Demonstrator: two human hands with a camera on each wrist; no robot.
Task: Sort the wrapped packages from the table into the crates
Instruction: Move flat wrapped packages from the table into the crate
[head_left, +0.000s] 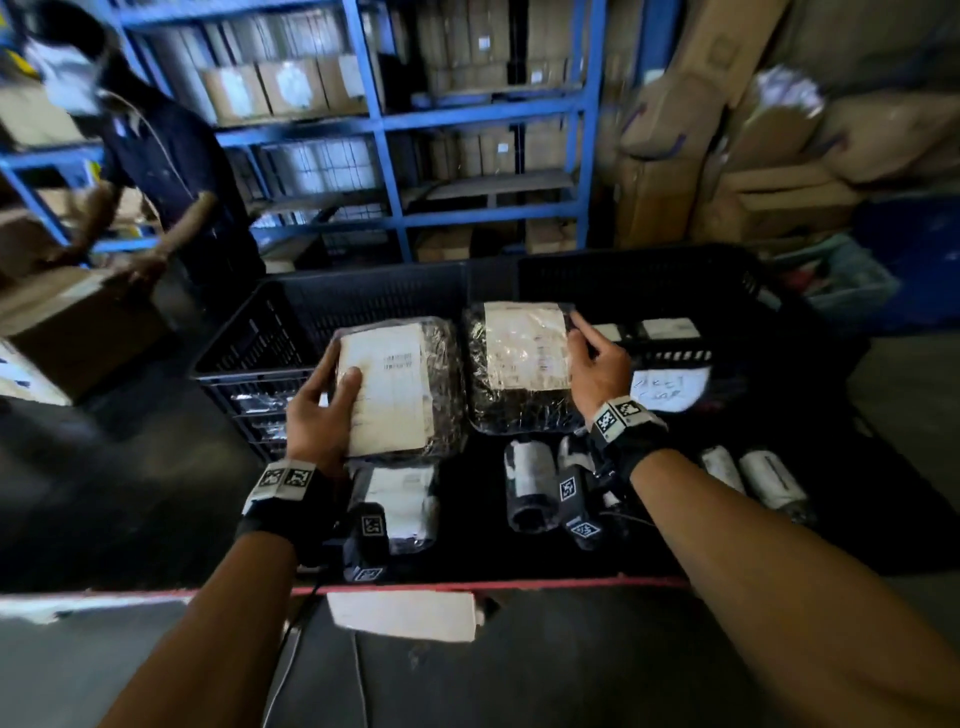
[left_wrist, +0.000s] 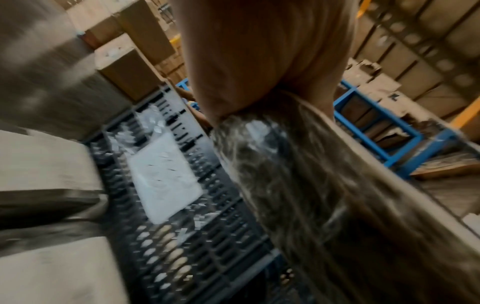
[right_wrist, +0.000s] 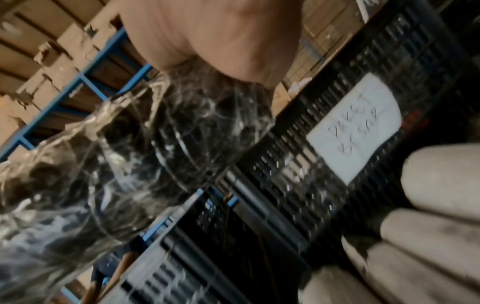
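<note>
Each hand holds a flat dark package in clear wrap with a white label. My left hand (head_left: 324, 402) grips the left package (head_left: 402, 387) by its left edge, thumb on the label, over the near wall of the left black crate (head_left: 291, 332). My right hand (head_left: 592, 364) grips the right package (head_left: 519, 364) by its right edge, beside the right black crate (head_left: 649, 280). In the left wrist view the left package (left_wrist: 324, 205) runs below my palm, above the left crate (left_wrist: 207, 226). The right wrist view shows the right package (right_wrist: 130, 164) next to the right crate (right_wrist: 298, 174) and its handwritten label (right_wrist: 355, 125).
Several small wrapped rolls and packages (head_left: 530, 483) lie on the dark table (head_left: 467, 545) under my wrists. Another person (head_left: 171, 171) bends over a cardboard box (head_left: 67, 322) at the left. Blue shelving (head_left: 384, 124) with cartons stands behind the crates.
</note>
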